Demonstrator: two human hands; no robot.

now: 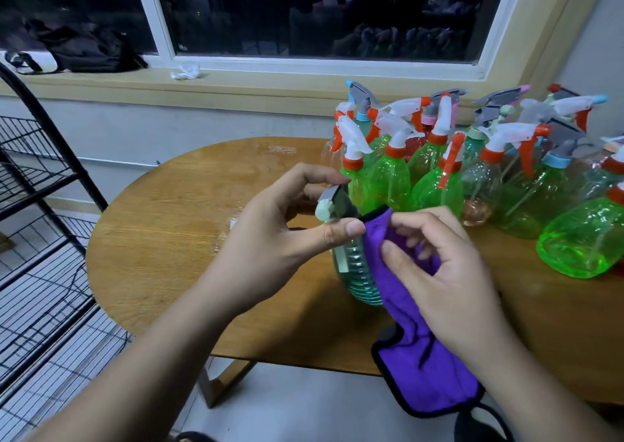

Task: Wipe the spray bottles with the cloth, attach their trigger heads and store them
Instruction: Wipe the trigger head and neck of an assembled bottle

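A clear teal ribbed spray bottle (pixel 354 272) stands upright on the round wooden table (pixel 175 225). Its grey trigger head (pixel 337 203) with a pale green nozzle is on top. My left hand (pixel 270 235) grips that trigger head from the left, thumb across the neck. My right hand (pixel 445 266) holds a purple cloth (pixel 415 350) with black trim against the bottle's right side. The cloth hangs down past the table's front edge.
Several green and clear spray bottles (pixel 435 171) with white, orange and grey trigger heads crowd the table's back right. A black wire rack (pixel 40 239) stands at the left. A dark bag (pixel 87 50) and a crumpled tissue (pixel 185 70) lie on the window sill.
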